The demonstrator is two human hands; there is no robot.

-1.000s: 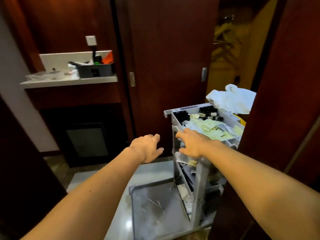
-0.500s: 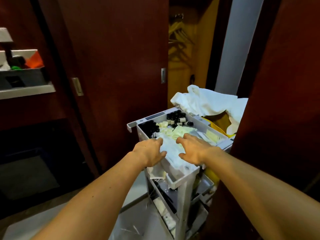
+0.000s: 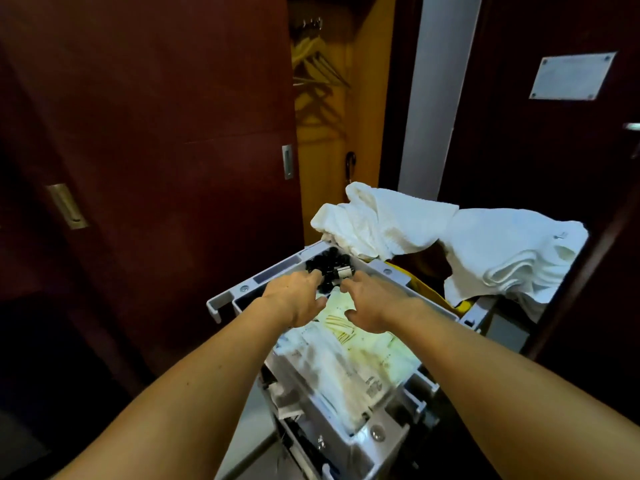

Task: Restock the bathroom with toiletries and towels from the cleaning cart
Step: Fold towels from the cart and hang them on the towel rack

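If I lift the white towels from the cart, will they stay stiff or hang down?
The towels probably flop: they already drape in loose folds over the cart edge. They look thick, so perhaps bulky but soft. One end may drag, so both hands seem wise.

The cleaning cart (image 3: 367, 441) is pale grey plastic, and its top tray holds small black bottles (image 3: 329, 265), one with a white label, beside cream-yellow packets (image 3: 346, 323) printed with thin gold stripes and white wrapped items (image 3: 329, 372). Plain white towels (image 3: 485, 247) drape over a yellow bag (image 3: 433, 289). The sliding door (image 3: 156, 133) is dark reddish-brown wood with a silver pull (image 3: 287, 162), and the closet wall (image 3: 325, 133) behind is mustard yellow.
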